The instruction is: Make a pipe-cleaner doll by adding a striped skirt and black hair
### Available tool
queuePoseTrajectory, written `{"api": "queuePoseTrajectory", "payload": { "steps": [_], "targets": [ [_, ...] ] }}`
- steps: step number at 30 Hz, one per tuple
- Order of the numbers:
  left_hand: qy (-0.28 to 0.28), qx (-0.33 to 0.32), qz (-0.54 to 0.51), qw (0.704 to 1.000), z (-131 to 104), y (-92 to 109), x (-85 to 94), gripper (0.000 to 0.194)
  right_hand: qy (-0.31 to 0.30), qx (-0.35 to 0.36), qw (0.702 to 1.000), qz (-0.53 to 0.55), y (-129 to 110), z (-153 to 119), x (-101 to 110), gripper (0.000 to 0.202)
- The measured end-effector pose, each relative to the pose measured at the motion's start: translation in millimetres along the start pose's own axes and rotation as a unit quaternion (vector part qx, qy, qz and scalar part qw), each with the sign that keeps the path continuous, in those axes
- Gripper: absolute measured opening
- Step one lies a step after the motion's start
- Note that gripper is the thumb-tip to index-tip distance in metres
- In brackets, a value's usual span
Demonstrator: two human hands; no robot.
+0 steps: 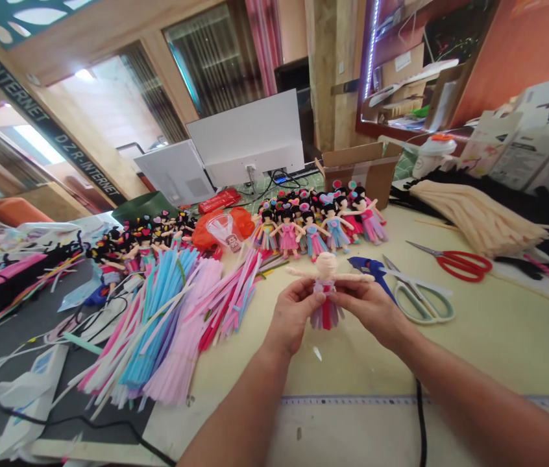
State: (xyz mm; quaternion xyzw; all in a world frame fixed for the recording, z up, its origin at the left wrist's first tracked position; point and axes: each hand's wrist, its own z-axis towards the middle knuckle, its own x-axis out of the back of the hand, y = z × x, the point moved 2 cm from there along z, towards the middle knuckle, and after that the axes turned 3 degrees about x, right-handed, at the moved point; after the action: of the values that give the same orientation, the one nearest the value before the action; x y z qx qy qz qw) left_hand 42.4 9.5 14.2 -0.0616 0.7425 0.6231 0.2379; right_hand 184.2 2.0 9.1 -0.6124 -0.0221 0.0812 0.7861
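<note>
Between my two hands, a pipe-cleaner doll (326, 271) is held upright over the table. It has a bald cream head, outstretched cream arms, and a pale lilac skirt with a red strip down the front. My left hand (296, 310) pinches its waist from the left, thumb in front. My right hand (369, 305) grips the same waist from the right, its thumb near the other. Just beyond my right hand lie a blue glue gun (370, 267) and pale green-handled scissors (423, 299). A small white scrap (317, 353) lies below the doll.
Finished dolls (311, 227) stand grouped at the back, before a cardboard box (362, 165). Bundles of blue pipe cleaners (158, 324) and pink ones (189, 344) lie left. Red-handled scissors (462, 264) and cream pipe cleaners (481, 217) lie right. A black cable (421, 421) crosses the front edge.
</note>
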Motion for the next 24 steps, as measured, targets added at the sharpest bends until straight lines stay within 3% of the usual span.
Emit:
{"api": "queuePoseTrajectory", "payload": {
  "steps": [7, 12, 19, 24],
  "targets": [
    [0.002, 0.021, -0.013, 1.0, -1, -1, -3.4, 0.041, 0.031, 0.046, 0.991, -0.119, 5, 0, 3, 0.033],
    [0.013, 0.048, -0.041, 0.998, -2, -1, -2.2, 0.041, 0.07, 0.034, 0.993, -0.086, 9, -1, 2, 0.031],
    [0.067, 0.059, -0.071, 0.993, 3, 0, 6.7, 0.043, 0.014, -0.004, 0.998, -0.057, 0, -2, -2, 0.025],
    [0.066, 0.065, -0.062, 0.994, 2, 0, 4.4, 0.04, 0.023, -0.009, 0.999, -0.044, 1, -2, -2, 0.026]
  ]
}}
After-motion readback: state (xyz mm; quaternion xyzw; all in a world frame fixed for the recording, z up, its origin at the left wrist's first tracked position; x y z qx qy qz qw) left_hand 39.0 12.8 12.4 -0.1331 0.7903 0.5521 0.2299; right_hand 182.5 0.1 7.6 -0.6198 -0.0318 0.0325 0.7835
